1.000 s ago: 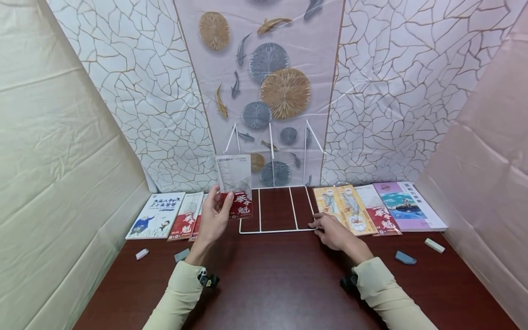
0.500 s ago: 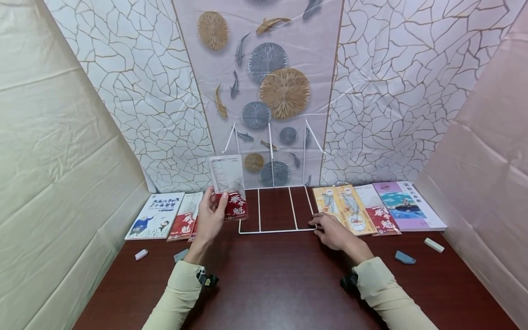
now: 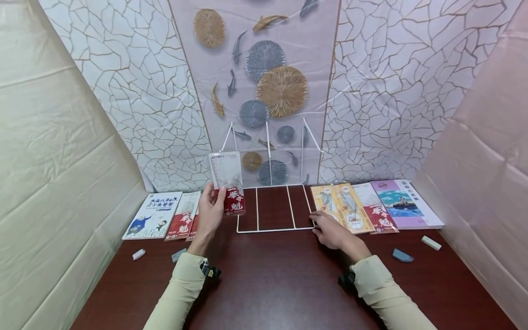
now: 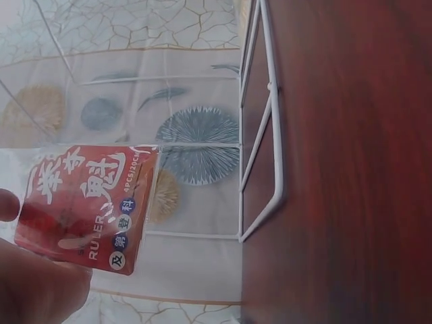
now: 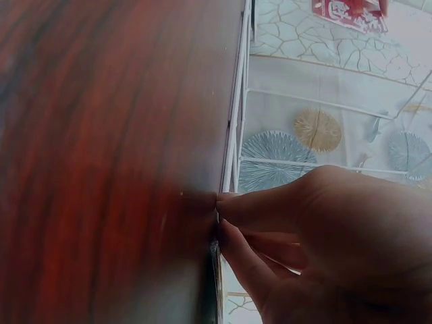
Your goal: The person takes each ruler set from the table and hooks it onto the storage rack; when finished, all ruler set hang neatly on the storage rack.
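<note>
Where drapes [image 3: 53, 137] flank the table [image 3: 268, 279], the left hand [image 3: 211, 211] grips a packet [image 3: 226, 170], the right [image 3: 332, 232] a rack [image 3: 272, 230].

From the middle of the head view, the pack [image 3: 228, 172] at eight o'clock has clear, glossy plastic wrapping, crinkled in the left wrist view. The rack [image 4: 277, 142] near six is smooth white wire, seemingly coated metal. The table [image 3: 264, 284] at six shows glossy wood grain. Creased cloth forms the backdrop [image 3: 282, 91] at twelve; the sleeve [image 3: 175, 293] at seven is matt cloth.
</note>
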A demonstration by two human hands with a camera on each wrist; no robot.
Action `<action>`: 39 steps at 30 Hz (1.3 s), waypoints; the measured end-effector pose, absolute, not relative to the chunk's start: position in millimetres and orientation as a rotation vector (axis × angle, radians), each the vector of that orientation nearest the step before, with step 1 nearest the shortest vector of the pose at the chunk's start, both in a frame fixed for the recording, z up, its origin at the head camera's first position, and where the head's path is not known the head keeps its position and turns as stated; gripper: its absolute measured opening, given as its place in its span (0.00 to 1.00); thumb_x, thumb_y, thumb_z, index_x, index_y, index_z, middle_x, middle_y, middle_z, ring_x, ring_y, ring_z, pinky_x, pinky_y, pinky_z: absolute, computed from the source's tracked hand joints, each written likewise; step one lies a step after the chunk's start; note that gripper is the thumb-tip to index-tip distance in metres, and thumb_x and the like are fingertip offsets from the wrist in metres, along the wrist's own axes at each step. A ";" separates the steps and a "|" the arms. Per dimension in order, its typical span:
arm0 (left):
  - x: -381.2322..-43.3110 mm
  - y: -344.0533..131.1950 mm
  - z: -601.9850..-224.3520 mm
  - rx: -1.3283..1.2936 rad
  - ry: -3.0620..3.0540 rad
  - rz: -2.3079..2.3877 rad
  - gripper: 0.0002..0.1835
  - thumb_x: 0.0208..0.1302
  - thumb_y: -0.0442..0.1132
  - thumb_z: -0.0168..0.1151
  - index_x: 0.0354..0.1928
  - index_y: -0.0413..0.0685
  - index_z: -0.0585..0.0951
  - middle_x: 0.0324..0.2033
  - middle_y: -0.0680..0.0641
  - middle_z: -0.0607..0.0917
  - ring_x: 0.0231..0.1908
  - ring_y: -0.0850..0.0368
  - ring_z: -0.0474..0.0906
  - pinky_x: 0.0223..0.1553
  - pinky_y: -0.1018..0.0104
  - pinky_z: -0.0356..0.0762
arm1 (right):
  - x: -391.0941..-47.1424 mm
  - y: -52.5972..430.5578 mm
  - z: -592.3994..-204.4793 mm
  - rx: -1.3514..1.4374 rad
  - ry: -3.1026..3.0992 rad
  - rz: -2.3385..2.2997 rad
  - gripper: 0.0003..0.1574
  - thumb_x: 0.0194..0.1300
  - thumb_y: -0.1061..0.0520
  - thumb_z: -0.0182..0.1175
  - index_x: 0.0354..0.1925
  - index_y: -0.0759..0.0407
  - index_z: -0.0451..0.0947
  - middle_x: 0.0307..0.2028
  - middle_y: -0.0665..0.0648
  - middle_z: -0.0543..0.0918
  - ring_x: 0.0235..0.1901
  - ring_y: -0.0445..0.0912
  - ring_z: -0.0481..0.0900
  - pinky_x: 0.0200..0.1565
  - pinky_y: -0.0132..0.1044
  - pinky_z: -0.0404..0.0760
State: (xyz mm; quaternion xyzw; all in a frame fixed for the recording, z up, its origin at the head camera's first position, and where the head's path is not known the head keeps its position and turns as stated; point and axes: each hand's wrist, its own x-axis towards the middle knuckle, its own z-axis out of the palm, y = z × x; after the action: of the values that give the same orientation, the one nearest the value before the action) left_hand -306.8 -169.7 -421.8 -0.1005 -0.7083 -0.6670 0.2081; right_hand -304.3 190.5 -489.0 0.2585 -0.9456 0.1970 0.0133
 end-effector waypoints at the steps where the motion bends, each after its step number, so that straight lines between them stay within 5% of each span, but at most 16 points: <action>1: -310.0 -169.3 -421.4 -0.264 -1.974 -1.847 0.17 0.76 0.37 0.54 0.60 0.36 0.74 0.49 0.31 0.85 0.48 0.40 0.83 0.48 0.50 0.85 | -304.3 190.1 -488.9 0.808 -2.949 0.615 0.28 0.69 0.66 0.58 0.63 0.79 0.69 0.65 0.77 0.71 0.66 0.67 0.70 0.66 0.57 0.72; 10: -350.3 -160.0 -413.8 -0.125 -1.975 -1.849 0.20 0.76 0.38 0.55 0.62 0.32 0.73 0.51 0.30 0.83 0.53 0.42 0.82 0.55 0.50 0.82 | -303.4 187.2 -487.6 0.847 -2.945 0.580 0.26 0.70 0.69 0.50 0.63 0.80 0.69 0.66 0.77 0.70 0.68 0.68 0.67 0.68 0.59 0.69; 14: -365.7 -158.7 -413.8 -0.109 -1.973 -1.870 0.17 0.76 0.37 0.54 0.54 0.27 0.73 0.46 0.26 0.82 0.48 0.36 0.81 0.52 0.43 0.81 | -302.8 184.4 -487.4 0.851 -2.946 0.591 0.25 0.70 0.70 0.49 0.63 0.80 0.69 0.66 0.77 0.70 0.68 0.68 0.68 0.68 0.58 0.70; 21: -384.3 -165.6 -418.4 -0.101 -2.010 -1.841 0.19 0.77 0.39 0.52 0.58 0.29 0.75 0.47 0.25 0.82 0.48 0.28 0.79 0.45 0.51 0.82 | -302.1 181.4 -488.8 0.859 -2.946 0.547 0.25 0.70 0.71 0.51 0.63 0.81 0.69 0.66 0.77 0.70 0.67 0.68 0.69 0.67 0.57 0.72; 23: -388.4 -167.4 -419.3 -0.117 -2.017 -1.853 0.20 0.77 0.40 0.52 0.59 0.29 0.74 0.47 0.23 0.81 0.42 0.35 0.81 0.40 0.55 0.82 | -302.8 181.9 -489.0 0.864 -2.938 0.542 0.26 0.69 0.71 0.52 0.63 0.80 0.70 0.65 0.77 0.71 0.67 0.68 0.69 0.66 0.57 0.72; 26: -399.2 -171.4 -431.5 -0.139 -2.013 -1.870 0.22 0.77 0.44 0.52 0.62 0.34 0.74 0.50 0.25 0.82 0.45 0.38 0.82 0.47 0.48 0.83 | -303.8 183.3 -489.2 0.871 -2.935 0.543 0.26 0.68 0.71 0.53 0.62 0.80 0.70 0.65 0.77 0.71 0.67 0.68 0.69 0.66 0.57 0.73; 28: -402.8 -173.6 -440.5 -0.149 -2.016 -1.855 0.23 0.77 0.46 0.53 0.64 0.37 0.74 0.53 0.29 0.82 0.49 0.43 0.82 0.52 0.52 0.82 | -304.4 184.0 -489.4 0.870 -2.940 0.553 0.26 0.68 0.70 0.54 0.62 0.80 0.70 0.65 0.77 0.71 0.67 0.68 0.69 0.65 0.56 0.74; 32: -394.8 -179.1 -450.2 -0.144 -2.100 -1.740 0.22 0.77 0.48 0.53 0.63 0.41 0.75 0.59 0.36 0.81 0.61 0.44 0.78 0.66 0.50 0.74 | -302.9 185.2 -488.5 0.850 -2.940 0.565 0.26 0.68 0.69 0.57 0.62 0.81 0.70 0.65 0.78 0.71 0.66 0.68 0.69 0.65 0.57 0.74; 39: -361.3 -208.4 -463.7 -0.140 -2.425 -1.266 0.16 0.73 0.40 0.58 0.57 0.42 0.80 0.53 0.39 0.85 0.54 0.41 0.81 0.60 0.49 0.77 | -302.8 189.5 -489.9 0.825 -2.939 0.584 0.27 0.68 0.67 0.57 0.62 0.81 0.70 0.65 0.78 0.71 0.67 0.68 0.69 0.66 0.58 0.73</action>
State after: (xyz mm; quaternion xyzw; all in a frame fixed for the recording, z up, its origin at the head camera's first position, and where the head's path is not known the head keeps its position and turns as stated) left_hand -361.3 -208.4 -463.7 -0.0500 -0.8674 -0.4529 0.2001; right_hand -302.8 189.5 -489.9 0.2655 -0.9455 0.1878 0.0169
